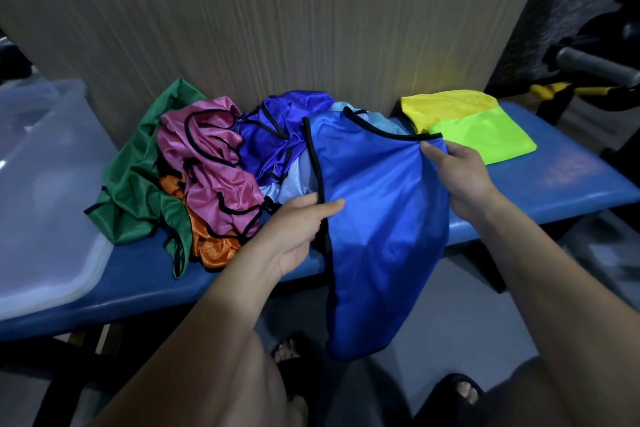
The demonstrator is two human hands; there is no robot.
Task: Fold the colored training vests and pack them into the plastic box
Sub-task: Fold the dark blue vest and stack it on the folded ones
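Glossy royal-blue mesh vest with black piping [381, 218] drapes over the blue padded bench [571, 184] front edge — left hand [298, 229] pinches its trimmed side, right hand [460, 177] its top corner. Translucent plastic box [45, 191] occupies the bench's left end.

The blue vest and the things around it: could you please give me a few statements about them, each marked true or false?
1. Both hands hold the blue vest. True: the left hand and the right hand each have a grip on an edge.
2. The blue vest lies flat on the bench. False: its lower part hangs over the front edge.
3. The yellow vest and lime vest lie folded to the right. True.
4. The plastic box is full of vests. False: none show inside.
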